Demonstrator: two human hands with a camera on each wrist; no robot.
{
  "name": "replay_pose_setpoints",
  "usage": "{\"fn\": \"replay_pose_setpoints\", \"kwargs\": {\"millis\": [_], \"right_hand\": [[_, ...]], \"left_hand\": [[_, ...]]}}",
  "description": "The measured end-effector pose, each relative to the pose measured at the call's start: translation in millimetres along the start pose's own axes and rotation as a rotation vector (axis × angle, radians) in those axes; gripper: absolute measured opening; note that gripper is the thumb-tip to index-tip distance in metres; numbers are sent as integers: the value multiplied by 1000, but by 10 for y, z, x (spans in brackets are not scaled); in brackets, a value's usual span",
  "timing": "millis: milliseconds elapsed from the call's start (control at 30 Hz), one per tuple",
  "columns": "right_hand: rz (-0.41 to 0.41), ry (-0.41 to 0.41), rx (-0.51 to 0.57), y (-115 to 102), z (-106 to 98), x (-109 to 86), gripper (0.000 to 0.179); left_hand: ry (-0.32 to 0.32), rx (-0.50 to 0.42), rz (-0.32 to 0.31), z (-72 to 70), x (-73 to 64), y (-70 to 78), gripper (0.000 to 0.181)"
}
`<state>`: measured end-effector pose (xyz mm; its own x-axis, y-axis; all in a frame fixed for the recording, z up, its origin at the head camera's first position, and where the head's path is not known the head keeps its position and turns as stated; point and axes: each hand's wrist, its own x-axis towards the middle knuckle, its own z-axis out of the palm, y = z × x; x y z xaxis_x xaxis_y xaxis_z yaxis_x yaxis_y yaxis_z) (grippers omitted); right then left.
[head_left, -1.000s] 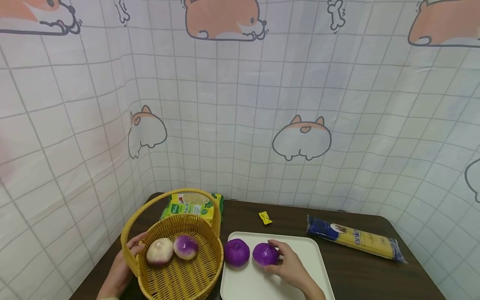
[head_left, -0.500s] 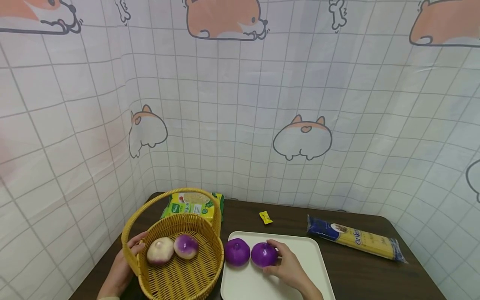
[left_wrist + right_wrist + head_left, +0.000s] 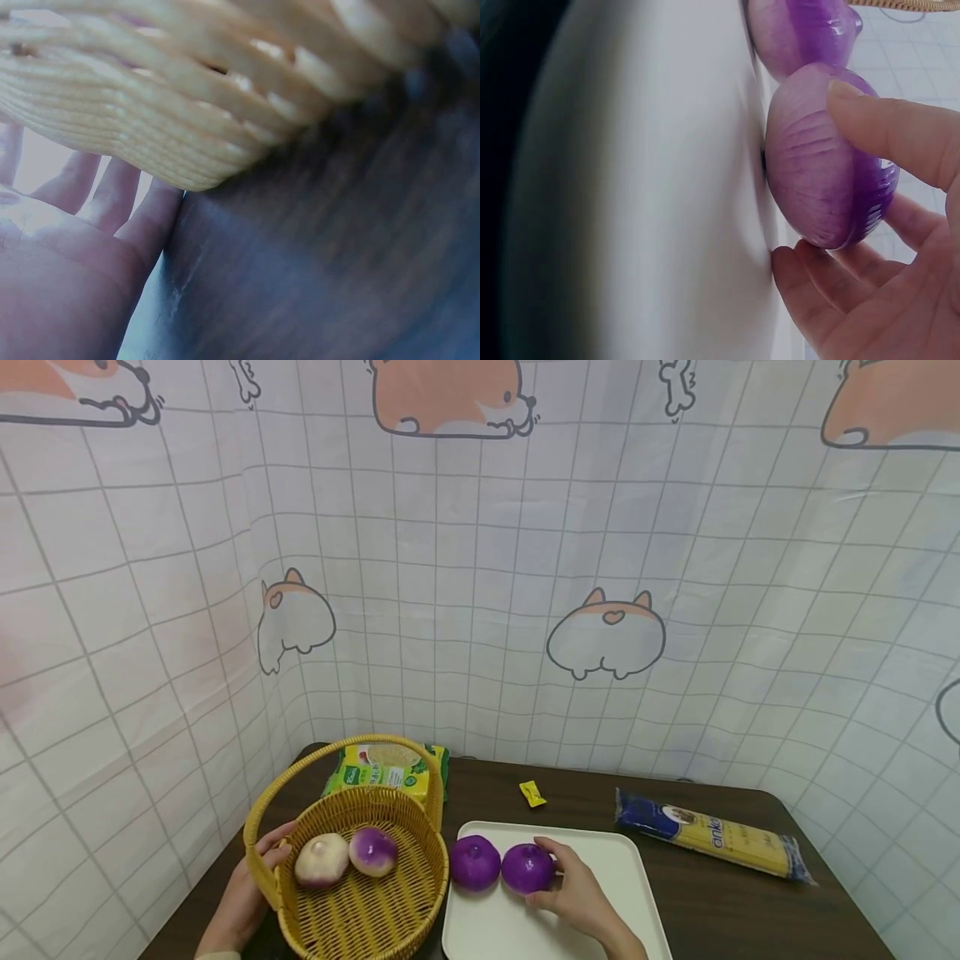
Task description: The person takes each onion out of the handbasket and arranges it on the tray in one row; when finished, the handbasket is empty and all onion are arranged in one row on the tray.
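On the white tray [image 3: 592,902], my right hand [image 3: 573,893] holds a purple onion [image 3: 525,870] between thumb and fingers. The right wrist view shows the thumb on one side of this onion [image 3: 817,165] and fingertips at its other side. A second purple onion [image 3: 475,864] sits beside it, close to or touching it. My left hand [image 3: 243,889] rests against the left side of a yellow wicker basket [image 3: 360,914], fingers extended along its outside in the left wrist view. Inside the basket lie two turnip-like vegetables, one mostly white [image 3: 321,860], one purple and white [image 3: 372,852].
A green and yellow Knorr packet [image 3: 382,770] lies behind the basket. Beyond the tray is a small yellow wrapped piece [image 3: 532,793]. A long blue and yellow pasta packet [image 3: 712,835] lies on the right of the dark table [image 3: 750,910]. A patterned curtain [image 3: 480,610] hangs behind.
My right hand and its onion have shifted slightly left, nearer the other onion. The left hand and basket hold their place.
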<state>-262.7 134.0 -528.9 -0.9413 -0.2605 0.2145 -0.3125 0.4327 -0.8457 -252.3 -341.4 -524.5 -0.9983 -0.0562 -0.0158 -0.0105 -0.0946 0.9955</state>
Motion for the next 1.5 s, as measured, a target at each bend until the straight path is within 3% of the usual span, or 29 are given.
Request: {"fn": "replay_pose_setpoints", "kwargs": {"millis": [867,1500], "right_hand": [[8,-22,27,17,-6,17,77],[16,-1,-25,-23,-37,-13,85]], "left_hand": [[-8,-23,2,13,-16,24,55],[-29,-29,1,9,-35,29,54]]}}
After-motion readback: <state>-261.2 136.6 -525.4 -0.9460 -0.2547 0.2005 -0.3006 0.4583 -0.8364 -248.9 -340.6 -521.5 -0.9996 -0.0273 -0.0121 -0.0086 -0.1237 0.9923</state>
